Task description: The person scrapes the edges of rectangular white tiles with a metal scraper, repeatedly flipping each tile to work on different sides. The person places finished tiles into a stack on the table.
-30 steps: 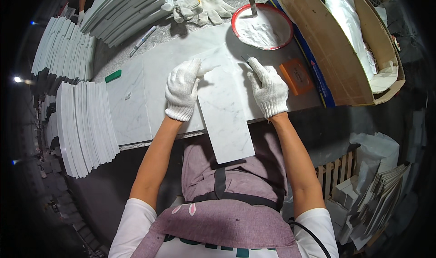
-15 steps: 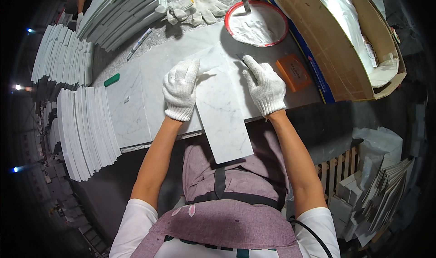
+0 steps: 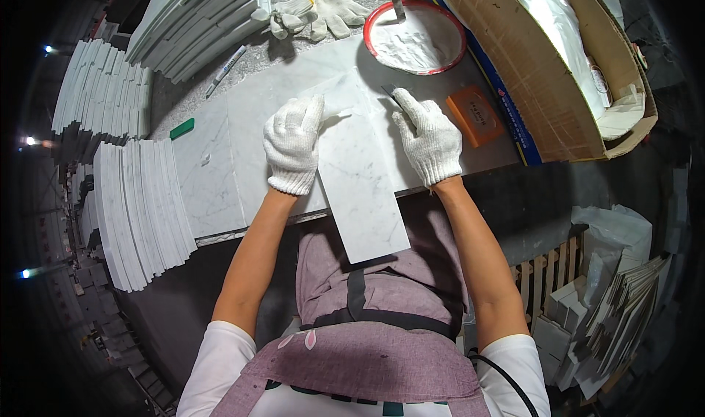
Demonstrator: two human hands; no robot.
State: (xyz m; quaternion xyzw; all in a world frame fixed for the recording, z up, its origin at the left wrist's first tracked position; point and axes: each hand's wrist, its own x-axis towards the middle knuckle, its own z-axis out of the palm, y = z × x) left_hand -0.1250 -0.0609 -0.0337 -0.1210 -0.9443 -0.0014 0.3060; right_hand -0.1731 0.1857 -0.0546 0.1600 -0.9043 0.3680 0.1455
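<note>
The fingers [image 3: 308, 116] of the left hand [image 3: 292, 146] lie nearly straight and flat on the top of a white marble tile [image 3: 361, 185], pressing it and closed around nothing. The fingers [image 3: 406, 102] of the right hand [image 3: 429, 139] are curled around a small metal scraper [image 3: 390, 94], whose blade shows just past the fingertips, near the far right corner of the tile.

The tile lies under both hands on the counter [image 3: 220, 167], which is itself covered with marble slabs. Its near end reaches over the counter edge, toward the person's apron [image 3: 367, 299]. This seems the main risk: if the left hand lifts or slides, the unsupported end could tip down and the tile could fall and crack. The scraper could also slip off the smooth stone and scratch it, or go toward the left glove.

Beyond the right fingers stands a red-rimmed bowl [image 3: 455, 31] with white paste, and another blade rests in it. To their right lies an orange block [image 3: 476, 116], then a cardboard box [image 3: 529, 86]. Beyond the left fingers lie spare gloves [image 3: 323, 9] and a marker [image 3: 226, 70]. To their left are a green piece [image 3: 182, 128] and stacks of tiles [image 3: 139, 211].
</note>
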